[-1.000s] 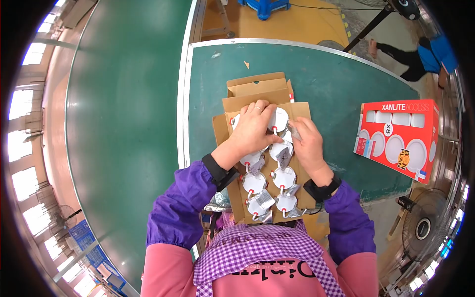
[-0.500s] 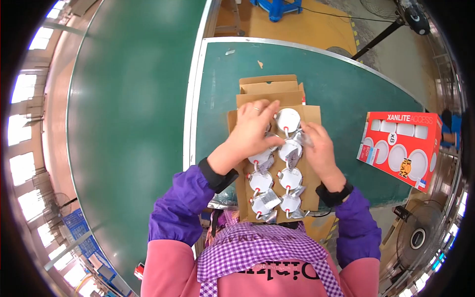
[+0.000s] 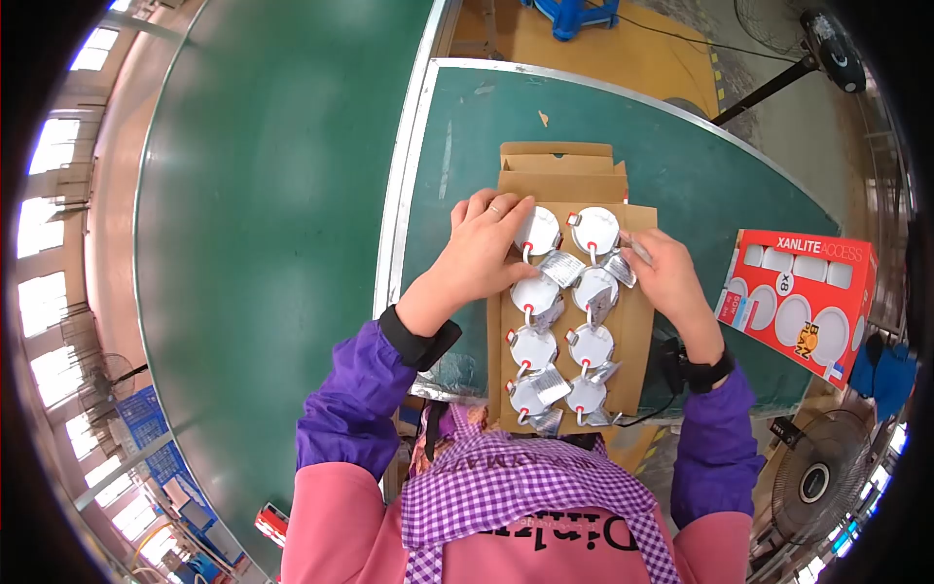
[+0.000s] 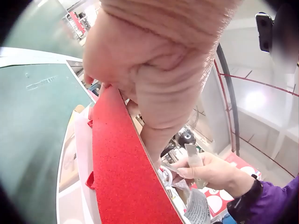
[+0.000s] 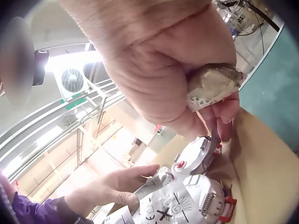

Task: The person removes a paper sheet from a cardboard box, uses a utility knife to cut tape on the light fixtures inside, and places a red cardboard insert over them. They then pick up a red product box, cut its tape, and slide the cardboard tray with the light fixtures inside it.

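Far-right lamp (image 3: 595, 230): I see it in box (image 3: 637, 336), just left of R hand (image 3: 671, 279) — nearer than L hand (image 3: 475, 255).
Box axis: approx near-far.
R fingers: curled round sm. pale item (image 5: 214, 86).
L fingers: relaxed, at box's far-left edge.

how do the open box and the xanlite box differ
The open box mostly shows plain brown cardboard from above; the Xanlite box shows red printed faces. The open box has white fixtures exposed; the Xanlite box, farther right, shows no opened flaps. Both have some red outside.
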A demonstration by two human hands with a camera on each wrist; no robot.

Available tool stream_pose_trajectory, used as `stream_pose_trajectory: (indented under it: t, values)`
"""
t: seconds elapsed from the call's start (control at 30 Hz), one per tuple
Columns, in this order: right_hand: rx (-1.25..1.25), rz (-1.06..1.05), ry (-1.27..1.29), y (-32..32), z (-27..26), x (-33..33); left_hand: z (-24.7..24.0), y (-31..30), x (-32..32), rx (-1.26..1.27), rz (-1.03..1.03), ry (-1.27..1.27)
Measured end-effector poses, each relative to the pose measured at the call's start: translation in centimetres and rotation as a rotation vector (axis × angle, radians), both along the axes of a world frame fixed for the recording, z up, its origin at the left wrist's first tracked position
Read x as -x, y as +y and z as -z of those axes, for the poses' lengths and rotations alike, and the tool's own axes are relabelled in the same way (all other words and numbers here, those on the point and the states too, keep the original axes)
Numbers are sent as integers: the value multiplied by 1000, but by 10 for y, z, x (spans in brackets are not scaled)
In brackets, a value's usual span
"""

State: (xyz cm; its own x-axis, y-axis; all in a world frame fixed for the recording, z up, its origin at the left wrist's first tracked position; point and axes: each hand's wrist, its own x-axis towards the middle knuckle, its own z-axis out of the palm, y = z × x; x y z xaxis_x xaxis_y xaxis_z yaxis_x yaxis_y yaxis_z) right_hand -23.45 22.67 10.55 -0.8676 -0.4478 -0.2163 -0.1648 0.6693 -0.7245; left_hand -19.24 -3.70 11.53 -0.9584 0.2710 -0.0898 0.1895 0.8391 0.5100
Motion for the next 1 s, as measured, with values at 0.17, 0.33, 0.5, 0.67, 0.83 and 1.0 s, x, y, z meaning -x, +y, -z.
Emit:
stream_pose_trajectory:
  t: [0.17, 0.33, 0.5, 0.67, 0.83, 1.0]
  values:
    - [-62, -40, -2, -5, -9, 10, 2, -1, 4, -11, 35, -27]
    - [-97, -49, -33, -7, -9, 16, 0, -1, 3, -20, 49, -52]
    - [26, 116, 156, -14, -10, 3, 3, -2, -2, -48, 29, -3]
    - [-15, -61, -122, -24, -35, -14, -12, 6, -32, -14, -89, 213]
    - [-6, -219, -208, -41, -24, -16, -9, 23, -63, 35, -55, 146]
    - [167, -113, -205, -52, -1, -6, -7, 33, -70, 34, -89, 80]
